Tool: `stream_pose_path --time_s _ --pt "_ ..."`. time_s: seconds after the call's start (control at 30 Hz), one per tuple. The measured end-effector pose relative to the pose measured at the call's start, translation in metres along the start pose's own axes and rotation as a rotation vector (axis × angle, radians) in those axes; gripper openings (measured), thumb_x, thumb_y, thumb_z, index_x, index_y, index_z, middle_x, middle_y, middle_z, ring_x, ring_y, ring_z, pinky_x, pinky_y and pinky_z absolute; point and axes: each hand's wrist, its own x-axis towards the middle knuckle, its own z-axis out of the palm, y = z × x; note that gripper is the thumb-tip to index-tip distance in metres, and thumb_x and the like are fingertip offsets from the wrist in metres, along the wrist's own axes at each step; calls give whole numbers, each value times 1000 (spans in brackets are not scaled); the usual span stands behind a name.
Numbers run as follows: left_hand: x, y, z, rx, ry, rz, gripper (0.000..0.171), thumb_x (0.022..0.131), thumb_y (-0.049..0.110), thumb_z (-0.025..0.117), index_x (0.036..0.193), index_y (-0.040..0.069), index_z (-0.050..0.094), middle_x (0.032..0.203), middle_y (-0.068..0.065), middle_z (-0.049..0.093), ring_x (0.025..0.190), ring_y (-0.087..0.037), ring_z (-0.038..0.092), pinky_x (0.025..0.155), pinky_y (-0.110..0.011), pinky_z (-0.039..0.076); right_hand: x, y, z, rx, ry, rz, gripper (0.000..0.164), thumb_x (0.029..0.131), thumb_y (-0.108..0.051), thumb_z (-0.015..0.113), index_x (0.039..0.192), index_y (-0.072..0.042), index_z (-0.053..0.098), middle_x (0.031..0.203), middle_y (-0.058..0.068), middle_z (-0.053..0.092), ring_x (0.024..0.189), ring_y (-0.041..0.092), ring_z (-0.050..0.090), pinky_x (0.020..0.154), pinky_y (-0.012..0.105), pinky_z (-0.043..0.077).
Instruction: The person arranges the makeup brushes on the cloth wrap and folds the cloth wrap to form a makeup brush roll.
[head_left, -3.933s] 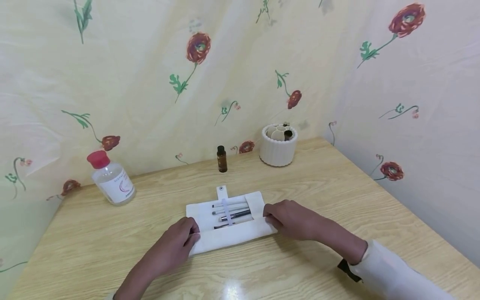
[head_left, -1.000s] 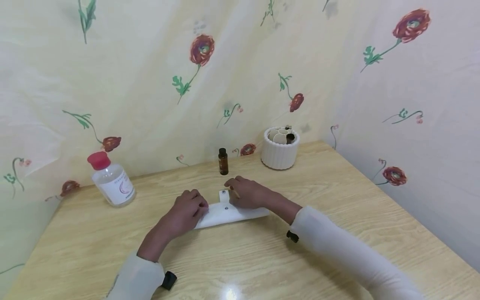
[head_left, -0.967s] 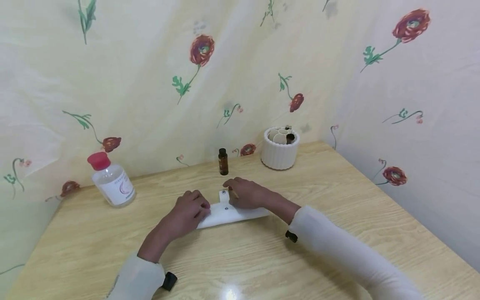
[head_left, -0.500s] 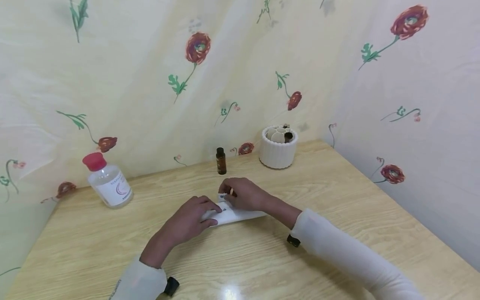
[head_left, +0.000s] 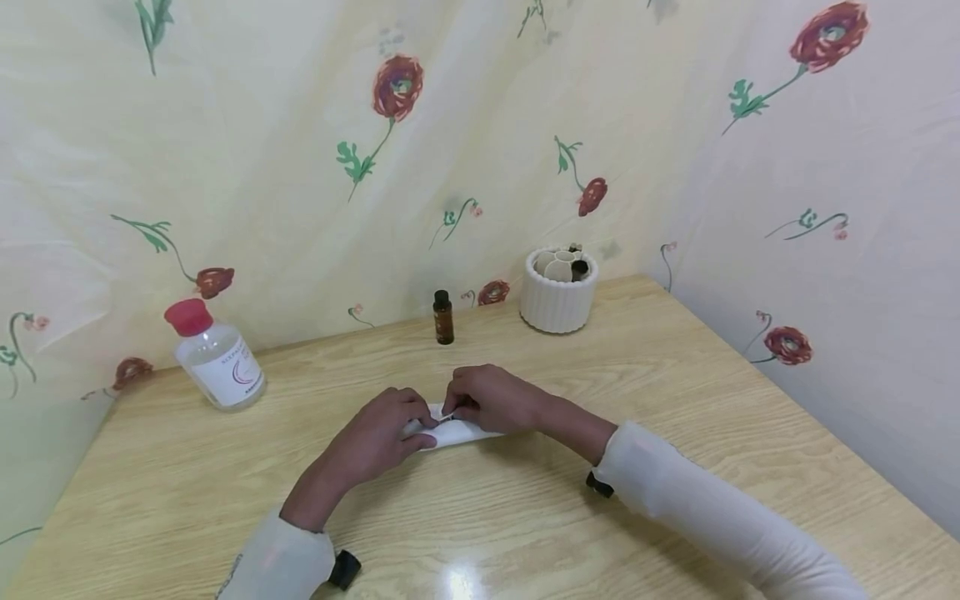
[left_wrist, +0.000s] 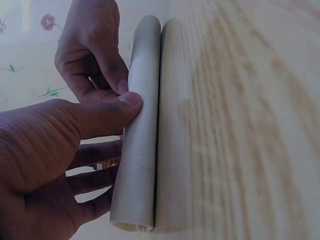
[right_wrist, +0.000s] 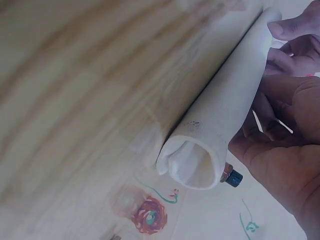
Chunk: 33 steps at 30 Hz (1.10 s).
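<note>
A white makeup brush roll (head_left: 463, 432) lies rolled into a tube on the wooden table, its brushes hidden inside. In the left wrist view, my left hand (head_left: 381, 432) holds the tube (left_wrist: 137, 165), thumb on top and fingers behind it. My right hand (head_left: 497, 402) pinches the short snap strap (head_left: 437, 410) over the middle of the roll, its fingertips close to the left ones. The right wrist view shows the tube's hollow end (right_wrist: 197, 165) and a small dark mark on the cloth. The snap itself is mostly covered by fingers.
A clear bottle with a red cap (head_left: 219, 358) stands back left. A small brown bottle (head_left: 443, 318) is behind the hands, and a white ribbed pot (head_left: 557, 293) holding several items is at back right. Flower-patterned cloth (head_left: 300, 167) hangs behind the table.
The roll, spread open with brushes showing at first, has been rolled into a tube. Since half a second ago the right hand has brought the upright strap down toward the snap on the roll.
</note>
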Motion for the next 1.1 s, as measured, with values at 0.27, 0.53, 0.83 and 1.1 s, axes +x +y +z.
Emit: stream_pose_path --time_s 0.27,0.53,0.83,1.1 --pt "0 4 4 42 19 -18 19 75 33 76 87 22 67 97 12 55 86 -8 47 73 -25 44 -3 0 5 2 -20 15 7 87 -13 65 93 -16 68 84 -8 53 70 2 48 61 17 43" --pt "-1 4 8 91 51 -8 19 73 34 78 82 23 65 92 13 54 81 -8 44 68 -23 43 -6 -3 4 27 -55 24 11 88 -16 63 98 -16 68 87 -8 55 73 3 51 63 17 43" --pt "1 5 8 118 62 -18 19 71 34 79 80 25 64 91 13 54 78 -8 43 65 -23 40 -5 -9 5 -9 -78 58 17 85 -15 65 102 -14 69 93 -5 61 85 12 53 81 26 39" --pt "2 5 7 92 61 -35 18 71 34 78 79 25 65 89 12 54 78 -8 45 66 -24 41 -6 -17 11 -117 -3 123 16 82 -11 69 96 -17 72 87 -8 62 95 14 45 86 28 38"
